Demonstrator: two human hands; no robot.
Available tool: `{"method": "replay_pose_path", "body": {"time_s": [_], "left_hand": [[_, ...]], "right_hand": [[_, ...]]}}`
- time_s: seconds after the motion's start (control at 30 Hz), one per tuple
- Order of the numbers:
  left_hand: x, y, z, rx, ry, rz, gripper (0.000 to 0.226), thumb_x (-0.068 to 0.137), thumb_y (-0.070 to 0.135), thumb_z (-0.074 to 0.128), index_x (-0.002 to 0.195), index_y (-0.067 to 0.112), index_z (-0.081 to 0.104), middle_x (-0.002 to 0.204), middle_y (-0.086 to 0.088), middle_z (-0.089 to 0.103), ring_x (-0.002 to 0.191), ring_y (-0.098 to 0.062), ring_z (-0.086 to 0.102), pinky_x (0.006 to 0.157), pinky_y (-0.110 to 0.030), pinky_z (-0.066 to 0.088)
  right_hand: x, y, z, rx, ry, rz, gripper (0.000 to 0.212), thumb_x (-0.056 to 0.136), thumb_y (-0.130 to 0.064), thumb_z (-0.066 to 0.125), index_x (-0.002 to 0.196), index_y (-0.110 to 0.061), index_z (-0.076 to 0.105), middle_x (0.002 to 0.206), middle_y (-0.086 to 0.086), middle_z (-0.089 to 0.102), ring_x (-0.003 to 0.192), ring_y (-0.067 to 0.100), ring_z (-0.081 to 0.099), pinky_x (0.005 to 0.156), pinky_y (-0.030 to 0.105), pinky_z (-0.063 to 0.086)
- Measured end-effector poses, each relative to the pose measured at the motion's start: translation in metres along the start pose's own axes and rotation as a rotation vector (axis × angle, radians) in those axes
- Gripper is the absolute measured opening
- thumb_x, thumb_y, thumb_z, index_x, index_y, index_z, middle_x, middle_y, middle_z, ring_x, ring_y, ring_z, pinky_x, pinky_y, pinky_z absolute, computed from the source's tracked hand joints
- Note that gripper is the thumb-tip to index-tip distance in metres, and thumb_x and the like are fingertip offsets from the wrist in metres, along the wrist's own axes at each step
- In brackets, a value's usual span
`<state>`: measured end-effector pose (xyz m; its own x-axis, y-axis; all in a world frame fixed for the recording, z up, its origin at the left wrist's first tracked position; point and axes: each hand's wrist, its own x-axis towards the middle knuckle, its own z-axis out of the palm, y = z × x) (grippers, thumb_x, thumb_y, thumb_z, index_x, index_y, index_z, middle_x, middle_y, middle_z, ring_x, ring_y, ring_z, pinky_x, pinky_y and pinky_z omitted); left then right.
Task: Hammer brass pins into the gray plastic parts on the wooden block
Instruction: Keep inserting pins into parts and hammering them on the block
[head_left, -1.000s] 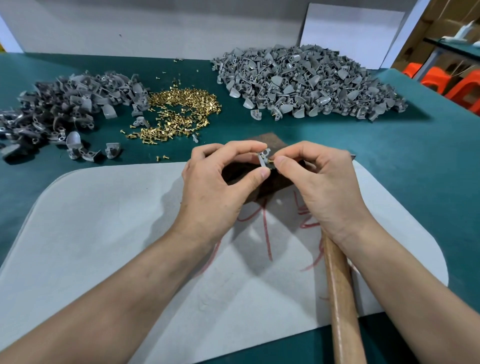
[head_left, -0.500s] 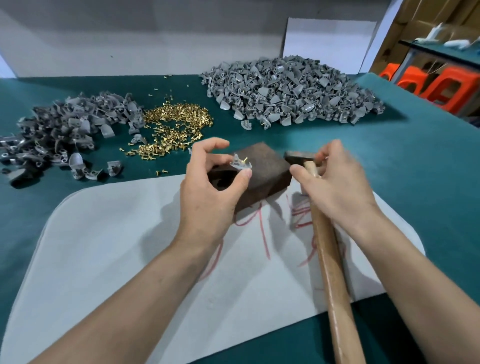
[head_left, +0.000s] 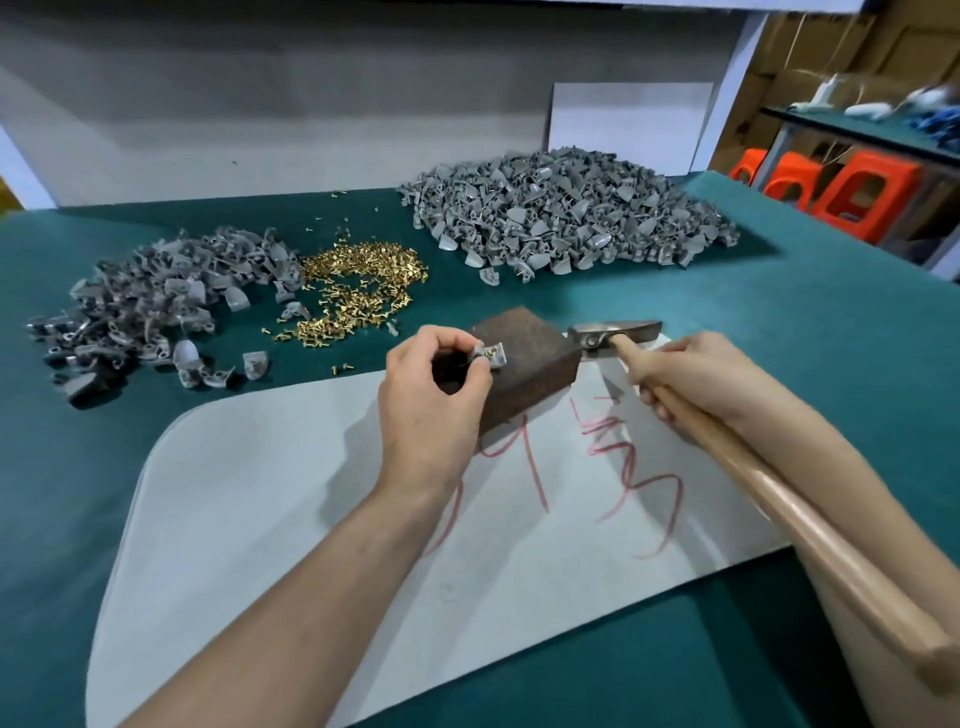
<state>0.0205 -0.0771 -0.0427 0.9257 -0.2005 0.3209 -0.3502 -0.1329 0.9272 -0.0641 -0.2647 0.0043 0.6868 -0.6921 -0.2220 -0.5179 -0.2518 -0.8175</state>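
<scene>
Appears to be at positioning, strike not yet made. Pinches part with pin on block, 9 o'clock edge, using left hand. Grips hammer in right hand, head at block's 3 o'clock. Probably calls next for a short square tap, clear of fingertips.

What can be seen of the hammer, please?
The hammer has a worn gray metal head and a long, light wooden handle that widens at its end. The right hand holds the handle just behind the head. The head lies level, close to the right of the brown block; whether it touches the table, I cannot tell.
</scene>
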Motion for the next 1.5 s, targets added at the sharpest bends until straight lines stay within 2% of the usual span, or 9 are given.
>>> {"method": "replay_pose_path", "body": {"time_s": [0.2,0.3,0.43,0.6,0.7,1.1,1.23,1.33,1.5], "left_hand": [[0.001,-0.001,-0.002,0.065,-0.007,0.054,0.022,0.084,0.012,0.068,0.078,0.032,0.061,0.102,0.017,0.059,0.109,-0.004,0.046,0.094,-0.013,0.036],[0.004,-0.005,-0.001,0.098,0.004,0.040,0.018,0.084,0.015,0.070,0.079,0.031,0.064,0.115,0.012,0.054,0.118,-0.004,0.040,0.094,-0.003,0.025],[0.006,-0.006,0.000,0.111,-0.009,0.033,0.015,0.084,0.014,0.070,0.082,0.028,0.066,0.118,0.011,0.052,0.122,-0.011,0.040,0.097,-0.008,0.025],[0.005,-0.006,0.000,0.034,-0.004,0.027,0.019,0.084,0.013,0.071,0.079,0.030,0.065,0.116,0.011,0.053,0.120,-0.012,0.044,0.105,-0.025,0.034],[0.004,-0.007,0.002,-0.026,-0.004,-0.003,0.019,0.085,0.013,0.070,0.077,0.030,0.066,0.114,0.016,0.054,0.120,-0.012,0.045,0.105,-0.039,0.040],[0.005,-0.002,-0.001,-0.026,-0.015,0.007,0.021,0.086,0.013,0.069,0.075,0.031,0.064,0.102,0.023,0.053,0.116,-0.018,0.050,0.101,-0.041,0.043],[0.005,-0.002,0.000,0.002,-0.009,0.022,0.021,0.086,0.012,0.069,0.075,0.029,0.064,0.100,0.019,0.055,0.115,-0.019,0.050,0.100,-0.041,0.043],[0.003,-0.002,0.000,-0.037,0.000,0.033,0.021,0.084,0.007,0.070,0.077,0.026,0.065,0.097,0.011,0.057,0.111,-0.024,0.052,0.098,-0.045,0.044],[0.004,0.001,-0.002,-0.003,0.004,0.042,0.025,0.085,0.010,0.070,0.074,0.030,0.061,0.095,0.016,0.055,0.111,-0.022,0.051,0.098,-0.041,0.043]], "right_hand": [[-0.022,-0.012,0.002,0.167,0.140,-0.179,0.019,0.089,-0.021,0.060,0.077,-0.006,0.057,0.051,0.007,0.055,0.030,0.012,0.044,0.036,0.016,0.037],[-0.040,-0.033,0.002,0.320,-0.023,-0.322,0.006,0.087,-0.010,0.057,0.083,-0.006,0.054,0.054,0.008,0.057,0.030,0.018,0.040,0.034,0.017,0.033],[-0.053,-0.059,0.013,-0.005,-0.252,-0.412,0.018,0.093,-0.019,0.055,0.087,-0.002,0.052,0.047,0.003,0.045,0.030,0.015,0.034,0.033,0.021,0.031],[-0.057,-0.077,0.027,-0.458,-0.123,-0.561,0.036,0.099,-0.035,0.044,0.072,-0.010,0.047,0.056,0.001,0.046,0.043,0.011,0.049,0.048,0.020,0.034],[-0.061,-0.087,0.019,-0.558,-0.064,-0.604,0.040,0.099,-0.036,0.044,0.064,-0.016,0.041,0.056,0.000,0.046,0.042,0.011,0.045,0.036,0.014,0.036],[-0.066,-0.092,0.008,-0.547,-0.063,-0.614,0.040,0.098,-0.033,0.048,0.068,-0.005,0.051,0.052,0.001,0.048,0.032,0.004,0.046,0.030,0.013,0.031],[-0.063,-0.094,0.012,-0.507,-0.013,-0.660,0.037,0.099,-0.035,0.043,0.077,-0.008,0.055,0.055,-0.003,0.046,0.039,0.007,0.047,0.039,0.017,0.036],[-0.059,-0.081,0.028,-0.670,-0.082,-0.552,0.035,0.098,-0.037,0.042,0.072,-0.014,0.046,0.060,-0.004,0.041,0.066,0.024,0.050,0.060,0.026,0.037],[-0.059,-0.087,0.020,-0.513,0.015,-0.647,0.038,0.097,-0.032,0.045,0.064,-0.013,0.044,0.052,-0.003,0.044,0.043,0.011,0.049,0.039,0.015,0.032]]}}
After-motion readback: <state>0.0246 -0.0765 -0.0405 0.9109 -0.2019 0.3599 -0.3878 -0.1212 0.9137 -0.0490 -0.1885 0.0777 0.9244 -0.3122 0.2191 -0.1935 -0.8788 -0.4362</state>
